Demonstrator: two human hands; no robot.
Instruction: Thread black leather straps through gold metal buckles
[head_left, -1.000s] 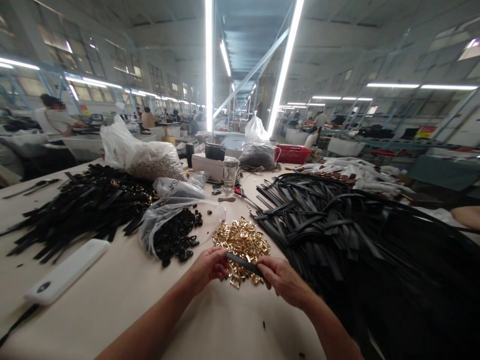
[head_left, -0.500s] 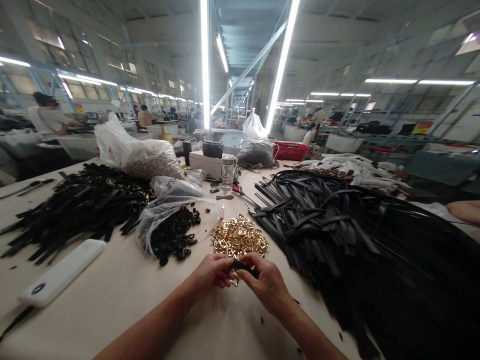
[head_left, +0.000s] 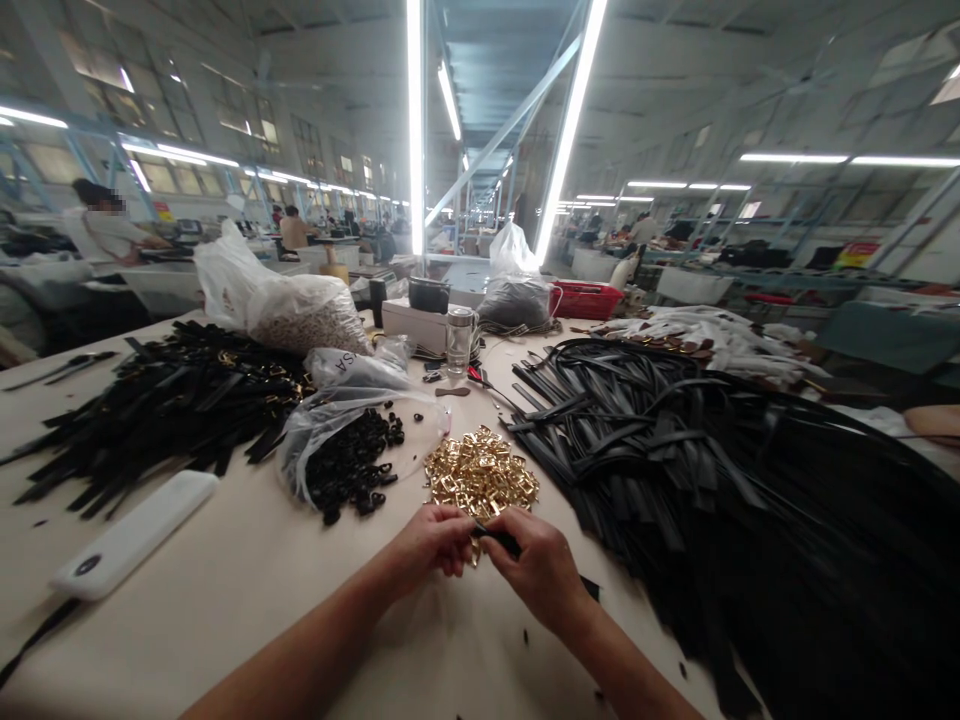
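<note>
A black strap runs between my two hands, just in front of a pile of gold buckles. My left hand pinches the strap's tip, with fingers closed and curled. My right hand grips the strap a little farther along, thumb against it. A dark piece, seemingly the strap's other end, shows beside my right wrist. Whether a buckle is between my fingertips is too small to tell. Left of the buckles, small black loops spill from a clear plastic bag.
Black straps are heaped on the right, and straps with gold fittings on the left. A white power bank with a cable lies near the left. Behind stand a glass bottle, filled bags and a red basket. Other people sit farther off.
The view has shifted slightly. Both hands stay together on the strap, and more of a dark end shows by my right wrist.
</note>
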